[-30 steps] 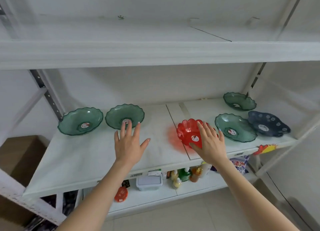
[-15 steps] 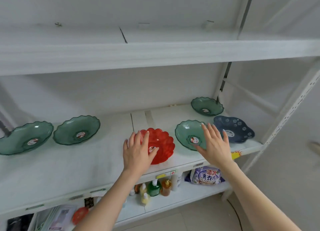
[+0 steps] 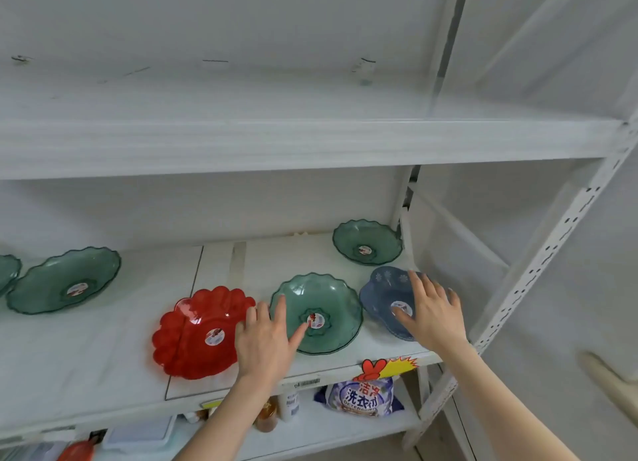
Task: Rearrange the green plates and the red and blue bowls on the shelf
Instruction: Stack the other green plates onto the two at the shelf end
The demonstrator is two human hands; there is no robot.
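Fingers of the left hand fan wide and straight, gripping nothing, over the gap between the red bowl and the front green plate, the thumb reaching toward the plate's centre sticker. The right hand is likewise splayed over the blue bowl, and whether either palm presses down cannot be told. All three dishes sit in a row near the front of the white shelf, the blue one at the right end near the frame upright; the left hand hides whether bowl and plate touch. A second green plate sits at the back right corner, while a third green plate and the edge of a fourth green plate lie well apart to the left. The step in hand looks to be taking up the plate and the blue bowl together. Done well, each hand would curl under a scalloped rim, thumb inside, and lift clear rather than drag, since a sliding plate could nudge the red bowl toward the front edge. A detergent bag lies on the level below.
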